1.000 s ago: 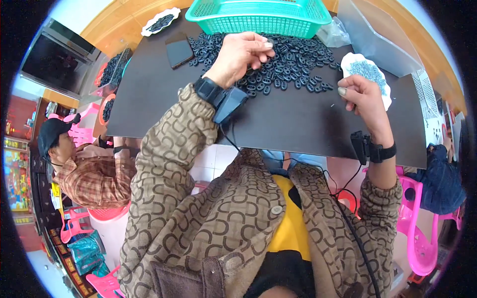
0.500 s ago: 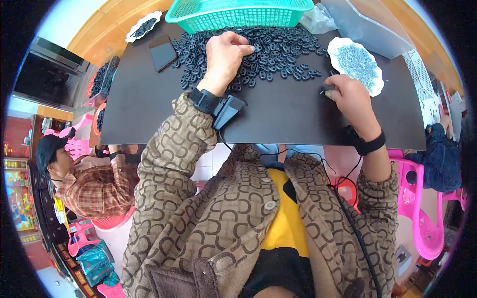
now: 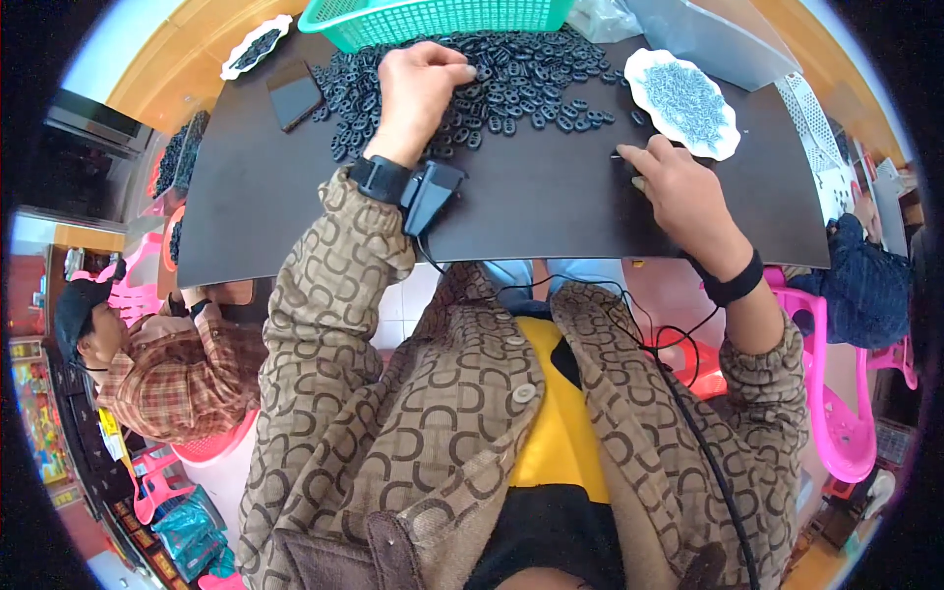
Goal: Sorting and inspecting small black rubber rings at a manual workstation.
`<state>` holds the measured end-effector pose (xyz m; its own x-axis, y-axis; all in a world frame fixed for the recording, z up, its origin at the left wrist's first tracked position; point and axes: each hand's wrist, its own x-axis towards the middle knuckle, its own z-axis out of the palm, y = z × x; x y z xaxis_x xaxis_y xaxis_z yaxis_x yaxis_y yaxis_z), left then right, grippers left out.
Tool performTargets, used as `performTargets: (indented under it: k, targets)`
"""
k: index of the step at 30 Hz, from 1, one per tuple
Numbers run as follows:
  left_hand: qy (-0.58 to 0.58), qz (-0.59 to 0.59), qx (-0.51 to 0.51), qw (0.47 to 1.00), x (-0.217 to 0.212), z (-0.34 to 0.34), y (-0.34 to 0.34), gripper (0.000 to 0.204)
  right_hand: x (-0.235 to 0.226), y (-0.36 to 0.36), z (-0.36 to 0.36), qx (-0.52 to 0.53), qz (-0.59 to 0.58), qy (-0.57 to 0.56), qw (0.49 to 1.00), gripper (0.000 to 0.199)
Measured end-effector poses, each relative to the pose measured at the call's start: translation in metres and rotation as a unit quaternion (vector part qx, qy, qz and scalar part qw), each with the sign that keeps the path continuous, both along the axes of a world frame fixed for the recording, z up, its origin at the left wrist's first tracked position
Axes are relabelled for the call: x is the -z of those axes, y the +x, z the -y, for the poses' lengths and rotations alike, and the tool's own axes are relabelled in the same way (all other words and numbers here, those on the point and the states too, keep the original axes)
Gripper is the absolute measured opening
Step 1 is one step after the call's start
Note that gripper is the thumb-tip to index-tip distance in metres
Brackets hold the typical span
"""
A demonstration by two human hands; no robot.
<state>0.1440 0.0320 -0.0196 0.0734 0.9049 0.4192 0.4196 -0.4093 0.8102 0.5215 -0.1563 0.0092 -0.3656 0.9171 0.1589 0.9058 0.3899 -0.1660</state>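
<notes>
Black rings: a wide heap of small black ring-shaped parts (image 3: 511, 84) is spread over the far middle of the tabletop (image 3: 531, 211), just before the green basket.
Left hand: the left hand (image 3: 418, 88) is laid on the near left part of the heap, fingers curled down into the rings; whether a ring is gripped cannot be told.
Right hand: the right hand (image 3: 683, 192) is rested on the bare tabletop to the right of the heap, fingers drawn together at a small dark piece (image 3: 621, 155) by the fingertips; how firmly it is held cannot be told.
White dish: a scalloped white dish (image 3: 685, 102) filled with small grey metal bits is set just beyond the right hand, near the heap's right edge.
Green basket: a green plastic basket (image 3: 442, 15) is seen at the far edge, touching the heap.
Dark flat object: a dark rectangular slab (image 3: 295, 93) is lying left of the heap.
Second dish: another white dish (image 3: 256, 44) with dark pieces is placed at the far left corner.
Wrist straps: a black band with a boxy device (image 3: 428, 192) is worn on the left wrist, a plain black band (image 3: 728, 285) on the right.
Other person: a person in a checked shirt (image 3: 162, 379) is seated low at the left, well apart from the tabletop's things.
</notes>
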Motion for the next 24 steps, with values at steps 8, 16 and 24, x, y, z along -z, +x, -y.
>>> performTargets:
  k: [8,16,24]
  targets:
    - [-0.073,0.037,0.013,0.997,-0.008,0.005,-0.035,0.014,0.011,-0.02,0.034,-0.012,-0.014,0.025,1.0,0.043]
    - [-0.004,-0.049,0.076,0.996,-0.002,-0.012,-0.049,0.019,0.026,-0.003,0.045,-0.016,-0.034,0.039,0.999,0.043]
    - [0.036,-0.178,0.205,0.962,0.0,0.014,-0.035,0.023,0.046,-0.045,0.087,-0.01,-0.057,0.056,0.997,0.043]
